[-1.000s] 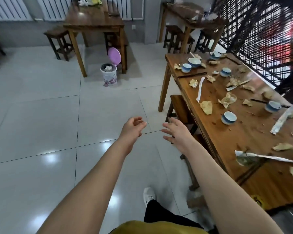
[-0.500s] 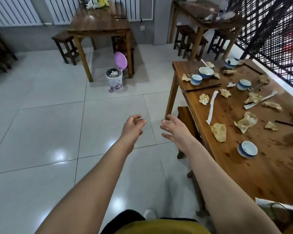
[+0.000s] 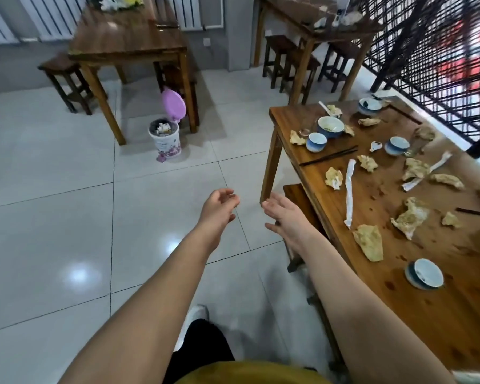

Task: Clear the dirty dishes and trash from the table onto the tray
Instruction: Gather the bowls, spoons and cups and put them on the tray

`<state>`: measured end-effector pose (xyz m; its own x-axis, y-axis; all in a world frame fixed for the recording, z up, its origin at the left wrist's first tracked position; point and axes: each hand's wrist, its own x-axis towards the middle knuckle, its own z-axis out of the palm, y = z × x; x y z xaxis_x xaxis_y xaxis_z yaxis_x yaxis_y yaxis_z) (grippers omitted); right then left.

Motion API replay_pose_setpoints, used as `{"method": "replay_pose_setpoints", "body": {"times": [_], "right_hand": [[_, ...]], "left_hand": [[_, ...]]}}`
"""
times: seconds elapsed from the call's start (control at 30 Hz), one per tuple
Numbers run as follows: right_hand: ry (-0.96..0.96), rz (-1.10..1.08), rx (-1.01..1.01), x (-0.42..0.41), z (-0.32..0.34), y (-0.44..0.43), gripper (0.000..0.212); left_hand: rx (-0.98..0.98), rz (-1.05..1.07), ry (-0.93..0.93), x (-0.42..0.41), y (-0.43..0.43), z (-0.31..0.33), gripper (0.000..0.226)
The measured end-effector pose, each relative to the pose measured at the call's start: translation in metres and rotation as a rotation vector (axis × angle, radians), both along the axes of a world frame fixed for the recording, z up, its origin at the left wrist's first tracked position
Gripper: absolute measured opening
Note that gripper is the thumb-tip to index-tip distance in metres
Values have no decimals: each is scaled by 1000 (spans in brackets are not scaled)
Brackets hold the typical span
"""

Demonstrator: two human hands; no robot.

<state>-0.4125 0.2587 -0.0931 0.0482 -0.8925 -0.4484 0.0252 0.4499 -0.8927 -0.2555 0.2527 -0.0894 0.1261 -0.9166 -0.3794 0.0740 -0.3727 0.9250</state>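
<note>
A long wooden table (image 3: pixel 438 322) stands at my right, littered with crumpled napkins (image 3: pixel 369 241), white paper wrappers (image 3: pixel 349 189), black chopsticks (image 3: pixel 329 156) and blue-and-white bowls and cups. One small bowl (image 3: pixel 424 273) lies near the table's near side, a cup (image 3: pixel 316 141) and a larger bowl (image 3: pixel 330 126) sit at the far end. My left hand (image 3: pixel 218 210) and my right hand (image 3: pixel 287 216) are stretched out over the floor, left of the table, fingers loosely apart, holding nothing. No tray is in view.
A wooden bench (image 3: pixel 299 198) sits tucked beside the table under my right hand. A small bin (image 3: pixel 165 139) with a purple lid stands by another wooden table (image 3: pixel 128 37) ahead. More stools and a table stand at the back right. Black lattice screen on the right.
The view has advanced along the table toward its far end; dishes and napkins have slid nearer and lower in the frame. Both hands stay extended and empty.
</note>
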Motion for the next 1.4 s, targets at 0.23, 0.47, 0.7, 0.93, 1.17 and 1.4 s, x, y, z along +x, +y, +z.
{"method": "replay_pose_setpoints", "body": {"times": [0.23,0.47,0.7,0.93,1.17,1.4], "right_hand": [[24,-170,23,35,6,-73,63],[-11,-343,54,54,13,-127,59],[-20,-508,132,44,20,-163,50],[-20,-578,154,8,21,-218,54],[-43,-633,180,-51,13,-276,53],[-41,-725,127,-108,-5,-311,52]], "left_hand": [[-4,-166,-3,30,-99,0,16],[-13,-355,-36,42,-176,2,19],[2,-483,-106,32,-237,1,26],[32,-595,-130,-16,-292,5,30],[53,-652,-162,-85,-354,7,27],[58,-725,-186,-153,-402,5,26]]}}
